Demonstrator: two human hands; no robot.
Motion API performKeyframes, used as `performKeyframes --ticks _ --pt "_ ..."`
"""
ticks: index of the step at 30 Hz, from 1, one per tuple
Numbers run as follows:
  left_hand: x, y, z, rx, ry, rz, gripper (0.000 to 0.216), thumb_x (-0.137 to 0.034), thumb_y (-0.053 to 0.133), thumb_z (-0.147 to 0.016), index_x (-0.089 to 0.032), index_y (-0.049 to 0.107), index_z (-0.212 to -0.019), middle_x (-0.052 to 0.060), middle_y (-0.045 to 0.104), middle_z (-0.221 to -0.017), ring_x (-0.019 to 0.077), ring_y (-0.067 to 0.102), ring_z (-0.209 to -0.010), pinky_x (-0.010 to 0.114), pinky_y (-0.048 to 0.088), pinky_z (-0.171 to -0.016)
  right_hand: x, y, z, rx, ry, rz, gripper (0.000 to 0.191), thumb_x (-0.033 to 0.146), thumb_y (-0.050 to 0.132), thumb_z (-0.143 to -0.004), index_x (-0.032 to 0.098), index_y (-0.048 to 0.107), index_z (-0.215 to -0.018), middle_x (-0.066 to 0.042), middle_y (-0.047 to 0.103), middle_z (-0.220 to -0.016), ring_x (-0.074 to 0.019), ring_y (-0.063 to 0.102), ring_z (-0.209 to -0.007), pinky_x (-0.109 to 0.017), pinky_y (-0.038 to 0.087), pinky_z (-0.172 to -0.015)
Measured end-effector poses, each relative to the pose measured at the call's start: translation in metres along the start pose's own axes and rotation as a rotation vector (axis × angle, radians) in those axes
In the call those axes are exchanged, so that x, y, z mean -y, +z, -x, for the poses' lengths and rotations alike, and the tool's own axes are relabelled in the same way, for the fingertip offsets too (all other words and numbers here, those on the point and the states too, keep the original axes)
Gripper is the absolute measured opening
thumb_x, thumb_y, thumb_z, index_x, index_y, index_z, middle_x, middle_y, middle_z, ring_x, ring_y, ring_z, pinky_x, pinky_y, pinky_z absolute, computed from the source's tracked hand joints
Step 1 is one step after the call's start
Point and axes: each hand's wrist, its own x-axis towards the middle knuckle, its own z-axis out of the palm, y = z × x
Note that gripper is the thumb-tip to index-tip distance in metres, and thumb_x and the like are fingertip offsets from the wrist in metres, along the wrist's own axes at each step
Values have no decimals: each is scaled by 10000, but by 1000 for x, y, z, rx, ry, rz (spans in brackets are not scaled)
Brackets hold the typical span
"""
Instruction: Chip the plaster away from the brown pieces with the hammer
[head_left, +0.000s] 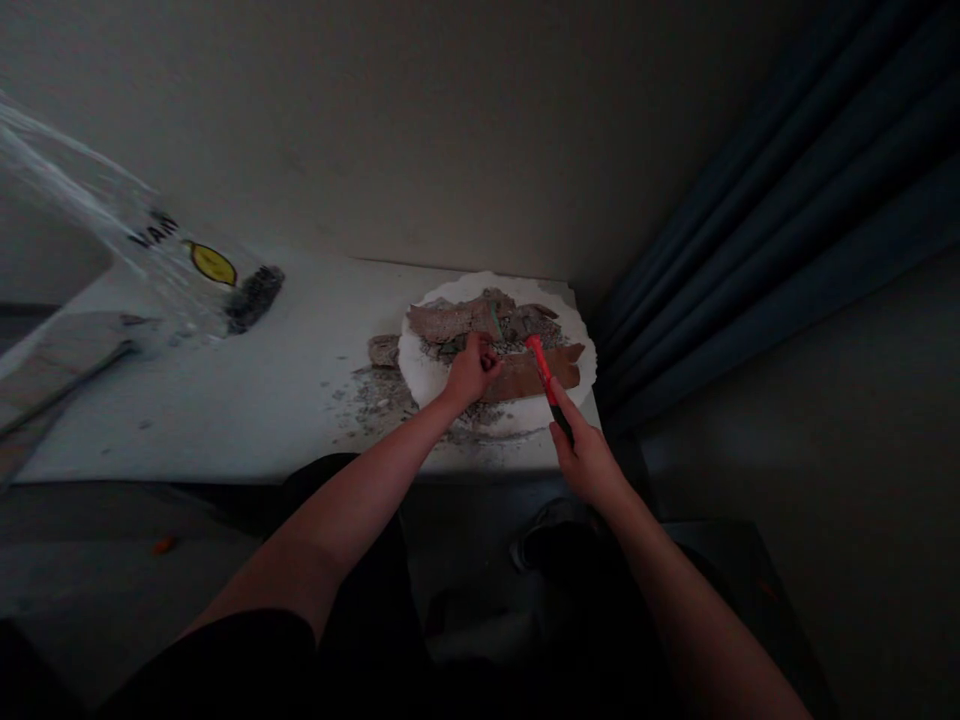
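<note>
My right hand grips the black end of a hammer with a red shaft. The hammer's far end reaches over grey rubble, and its dark head is hard to make out against it. My left hand is closed, fingers curled low at the rubble; what they pinch is hidden. Under all this lies a round white sheet with a wavy rim. Brown flat pieces lie on it, one in front of the rubble and another behind.
The white table has grey crumbs scattered left of the sheet, beside a brownish chunk. A clear plastic bag with a yellow print and dark grains stands at the left. A wall runs behind; a blue curtain hangs at right.
</note>
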Motion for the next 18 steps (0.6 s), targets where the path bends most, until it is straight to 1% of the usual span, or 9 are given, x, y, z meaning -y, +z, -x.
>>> performKeyframes --ticks 2,4,6,8,11,14,18 --pt "-1 0 0 -3 -5 8 459 -169 710 -783 -204 472 -1172 -5 705 -833 160 648 -678 273 471 -633 0 4 -1 28 3 5 666 257 417 -987 251 258 -1633 -168 692 -1283 -266 720 -964 -384 550 -840" --pt "-2 -1 0 -1 -6 13 449 -161 704 -783 -204 471 -1165 -8 701 -830 155 642 -671 267 467 -628 2 8 -2 33 14 17 672 266 415 -991 251 238 -1639 -171 698 -1272 -272 723 -972 -392 549 -849" --pt "-3 -2 1 -2 -2 14 435 -162 700 -786 -200 474 -1157 -12 692 -812 151 635 -663 262 462 -625 5 11 -2 37 28 42 678 269 410 -995 242 219 -1644 -172 726 -1207 -275 731 -930 -397 550 -837" --pt "-4 -3 1 -14 -3 5 429 -167 705 -780 -198 483 -1147 -14 684 -798 152 634 -667 263 460 -630 8 12 -1 53 43 67 676 256 409 -990 236 231 -1642 -163 752 -1135 -271 735 -865 -396 551 -812" --pt "-5 -3 0 -13 -17 4 430 -173 702 -779 -195 493 -1153 -10 683 -799 150 630 -661 263 459 -626 13 12 -1 42 34 63 674 250 413 -986 244 242 -1638 -153 753 -1141 -248 724 -789 -375 550 -773" --pt "-4 -3 0 24 -18 0 411 -180 685 -793 -185 502 -1160 -9 678 -767 149 621 -637 266 461 -620 13 11 -1 -2 8 51 674 259 405 -995 231 222 -1643 -153 755 -1121 -236 713 -763 -366 544 -767" --pt "-4 -2 0 -6 -23 -14 430 -177 688 -784 -185 496 -1168 9 699 -816 161 643 -672 271 470 -630 13 10 -1 51 14 67 681 228 427 -973 249 263 -1633 -111 773 -979 -241 714 -754 -357 545 -751"
